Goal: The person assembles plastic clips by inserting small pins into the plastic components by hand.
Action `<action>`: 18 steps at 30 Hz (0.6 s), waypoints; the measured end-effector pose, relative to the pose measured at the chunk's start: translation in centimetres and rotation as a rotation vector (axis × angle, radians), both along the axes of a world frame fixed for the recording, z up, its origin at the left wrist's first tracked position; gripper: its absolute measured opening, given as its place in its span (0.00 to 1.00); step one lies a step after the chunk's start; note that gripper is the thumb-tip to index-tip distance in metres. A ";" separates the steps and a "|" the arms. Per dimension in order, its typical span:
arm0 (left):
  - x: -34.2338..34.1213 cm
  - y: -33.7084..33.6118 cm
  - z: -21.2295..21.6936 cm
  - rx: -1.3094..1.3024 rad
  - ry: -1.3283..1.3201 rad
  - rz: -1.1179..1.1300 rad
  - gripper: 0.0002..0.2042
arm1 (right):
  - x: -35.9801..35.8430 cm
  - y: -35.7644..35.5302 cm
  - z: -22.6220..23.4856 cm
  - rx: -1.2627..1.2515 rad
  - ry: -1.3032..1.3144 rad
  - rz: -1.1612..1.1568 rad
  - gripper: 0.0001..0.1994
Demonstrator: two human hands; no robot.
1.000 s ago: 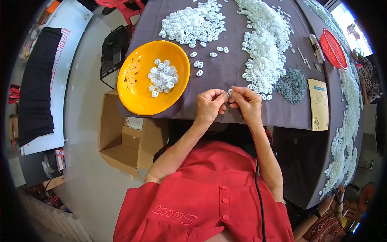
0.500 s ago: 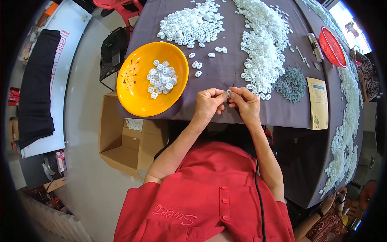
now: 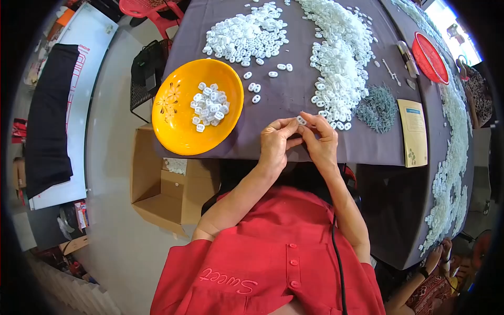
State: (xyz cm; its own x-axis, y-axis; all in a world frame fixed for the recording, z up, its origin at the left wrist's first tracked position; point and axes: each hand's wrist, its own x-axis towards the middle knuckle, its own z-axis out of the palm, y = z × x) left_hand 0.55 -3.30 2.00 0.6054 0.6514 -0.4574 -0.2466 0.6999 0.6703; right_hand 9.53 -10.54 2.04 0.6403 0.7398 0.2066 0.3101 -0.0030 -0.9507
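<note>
Near the table's front edge, my left hand point(image 3: 275, 145) and my right hand point(image 3: 322, 140) meet at a small white oval plastic piece point(image 3: 301, 120) with two dark holes. Both sets of fingers are closed in a pinch around it. Partly hidden by the fingertips, it shows its face upward. To the left sits an orange bowl point(image 3: 178, 137) with similar white pieces point(image 3: 210, 105) inside. Just beyond my right hand, a long heap of white oval pieces point(image 3: 340, 68) runs away from me. A tangled heap of small grey-green bits point(image 3: 377, 107) lies beside it.
Another pile of white pieces point(image 3: 247, 34) lies beyond the bowl, with several loose ones nearby. At right are a yellow booklet point(image 3: 413, 134), a red basket point(image 3: 431, 58) and a thin tool point(image 3: 391, 72). A cardboard box point(image 3: 155, 184) stands below left. Another person's hands point(image 3: 440, 254) are at lower right.
My left hand has shifted slightly right and down, closer to my right hand. The white piece has turned, so its two-holed face shows more.
</note>
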 end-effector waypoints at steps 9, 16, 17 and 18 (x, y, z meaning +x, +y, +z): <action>-0.6 2.6 1.1 0.302 0.119 -0.305 0.07 | 1.0 -0.4 -0.2 -0.049 0.213 0.058 0.13; -0.8 2.9 1.2 0.359 0.155 -0.386 0.07 | 0.7 -0.5 0.1 0.009 0.283 0.075 0.11; -0.8 2.7 1.0 0.358 0.155 -0.387 0.07 | 0.6 -0.5 0.1 0.048 0.357 0.067 0.11; -0.7 2.5 0.8 0.324 0.127 -0.348 0.07 | 0.6 -0.4 -0.1 0.047 0.358 0.066 0.11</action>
State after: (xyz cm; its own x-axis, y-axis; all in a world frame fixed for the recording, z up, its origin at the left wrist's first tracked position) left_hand -0.19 -0.77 2.77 0.7650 0.5410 -0.3493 0.0632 0.4767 0.8768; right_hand 10.09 -10.97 1.92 0.6297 0.7767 0.0130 -0.0438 0.0522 -0.9977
